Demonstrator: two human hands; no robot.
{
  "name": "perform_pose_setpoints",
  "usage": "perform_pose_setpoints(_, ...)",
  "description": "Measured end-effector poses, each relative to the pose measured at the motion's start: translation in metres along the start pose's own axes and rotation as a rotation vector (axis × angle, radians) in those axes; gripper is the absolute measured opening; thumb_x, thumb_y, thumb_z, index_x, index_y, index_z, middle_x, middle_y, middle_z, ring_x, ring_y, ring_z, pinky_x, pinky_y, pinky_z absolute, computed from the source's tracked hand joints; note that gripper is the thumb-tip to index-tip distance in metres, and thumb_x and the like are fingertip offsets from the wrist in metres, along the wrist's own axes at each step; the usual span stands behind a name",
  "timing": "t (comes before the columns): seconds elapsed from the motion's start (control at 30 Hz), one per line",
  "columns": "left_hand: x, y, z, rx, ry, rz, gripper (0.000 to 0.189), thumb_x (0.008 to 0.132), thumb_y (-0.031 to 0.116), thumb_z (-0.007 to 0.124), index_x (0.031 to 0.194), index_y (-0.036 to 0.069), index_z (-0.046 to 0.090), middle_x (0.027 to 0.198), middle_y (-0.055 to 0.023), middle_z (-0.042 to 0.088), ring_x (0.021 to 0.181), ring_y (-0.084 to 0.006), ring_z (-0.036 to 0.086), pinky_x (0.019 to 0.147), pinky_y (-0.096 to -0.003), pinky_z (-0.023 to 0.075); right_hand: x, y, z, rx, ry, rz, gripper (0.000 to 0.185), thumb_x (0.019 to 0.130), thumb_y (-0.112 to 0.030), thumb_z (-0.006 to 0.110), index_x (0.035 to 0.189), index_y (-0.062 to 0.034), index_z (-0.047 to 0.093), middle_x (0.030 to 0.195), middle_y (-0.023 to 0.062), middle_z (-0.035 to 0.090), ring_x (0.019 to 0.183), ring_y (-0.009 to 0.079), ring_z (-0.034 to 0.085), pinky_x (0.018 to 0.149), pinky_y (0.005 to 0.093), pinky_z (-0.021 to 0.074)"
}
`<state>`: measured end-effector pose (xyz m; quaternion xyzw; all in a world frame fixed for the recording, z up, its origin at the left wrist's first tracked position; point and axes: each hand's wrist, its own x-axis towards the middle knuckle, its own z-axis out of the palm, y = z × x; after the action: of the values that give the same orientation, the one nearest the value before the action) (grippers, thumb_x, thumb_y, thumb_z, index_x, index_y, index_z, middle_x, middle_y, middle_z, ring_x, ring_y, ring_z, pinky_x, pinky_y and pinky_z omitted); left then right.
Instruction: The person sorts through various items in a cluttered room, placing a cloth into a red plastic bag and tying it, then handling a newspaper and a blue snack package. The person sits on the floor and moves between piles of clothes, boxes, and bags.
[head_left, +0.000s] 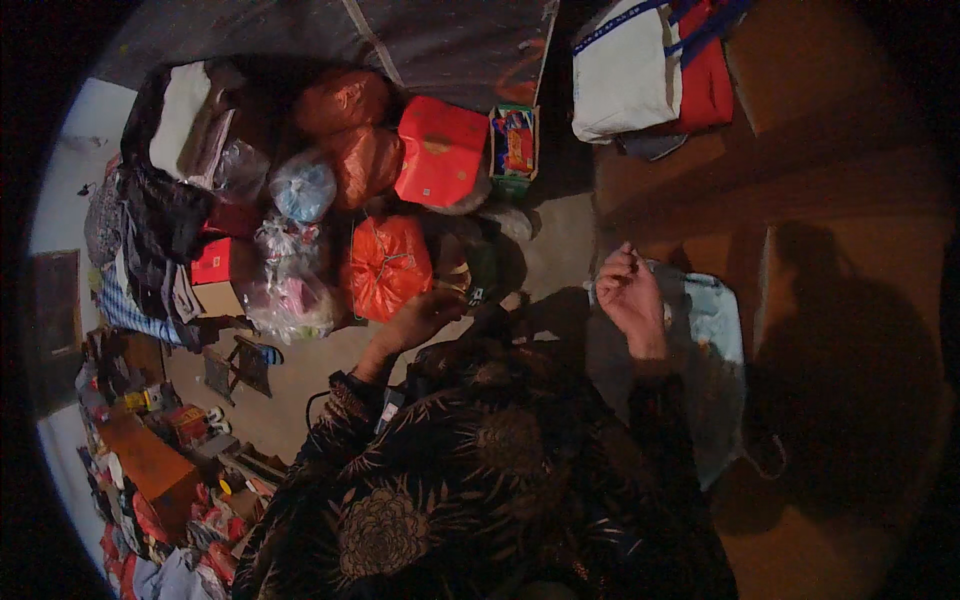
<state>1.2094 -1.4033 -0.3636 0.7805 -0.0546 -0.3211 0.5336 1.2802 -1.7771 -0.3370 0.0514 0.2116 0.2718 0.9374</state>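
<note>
My left hand (424, 321) is held low in front of my body, just below a red plastic bag (390, 262) tied with string. Its fingers are dark and partly lost in shadow, so whether they hold anything cannot be told. My right hand (628, 300) is raised on the right, its fingers curled in towards the thumb. No object shows clearly between its fingertips. Behind that hand and forearm lies a pale blue cloth or bag (711, 315) against the brown wooden surface, with a thin cord at its lower end.
Beyond my hands are a red gift bag (442, 154), a box of colourful packets (514, 142) and a knotted light-blue plastic bag (303, 187). A white tote bag (626, 75) is at upper right. A folding stool (238, 367) stands on the floor (300, 382) at left.
</note>
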Motion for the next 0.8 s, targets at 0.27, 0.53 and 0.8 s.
perform_pose_setpoints(0.27, 0.058, 0.017, -0.011, -0.171, 0.13, 0.088, 0.023, 0.093, 0.009, 0.061, 0.115, 0.002, 0.06, 0.104, -0.0069, 0.066, 0.097, -0.0158, 0.063, 0.086, -0.0308, 0.051, 0.077, -0.038, 0.051, -0.057, 0.055, 0.104, 0.023, 0.099, -0.023, 0.046, 0.102, -0.0102, 0.065, 0.083, -0.0021, 0.054, 0.074, 0.0116, 0.053, 0.067, 0.0303, 0.0409)
perform_pose_setpoints(0.53, 0.128, 0.047, -0.068, -0.263, 0.22, 0.018, 0.026, 0.096, 0.016, 0.059, 0.12, 0.006, 0.06, 0.101, -0.0062, 0.067, 0.094, -0.0133, 0.062, 0.081, -0.0298, 0.0524, 0.17, -0.092, 0.1, -0.185, 0.142, 0.197, 0.02, 0.098, -0.025, 0.05, 0.1, -0.0115, 0.064, 0.08, -0.0038, 0.054, 0.071, 0.0106, 0.052, 0.065, 0.0293, 0.0418)
perform_pose_setpoints(0.8, 0.207, 0.025, -0.117, -0.197, 0.201, -0.006, 0.023, 0.09, 0.011, 0.062, 0.112, 0.003, 0.064, 0.104, -0.0101, 0.068, 0.095, -0.0157, 0.062, 0.085, -0.032, 0.05, 0.245, -0.117, 0.109, -0.18, 0.266, 0.212, 0.017, 0.098, -0.024, 0.051, 0.1, -0.0101, 0.061, 0.077, -0.0028, 0.053, 0.071, 0.0105, 0.053, 0.064, 0.0293, 0.0417)
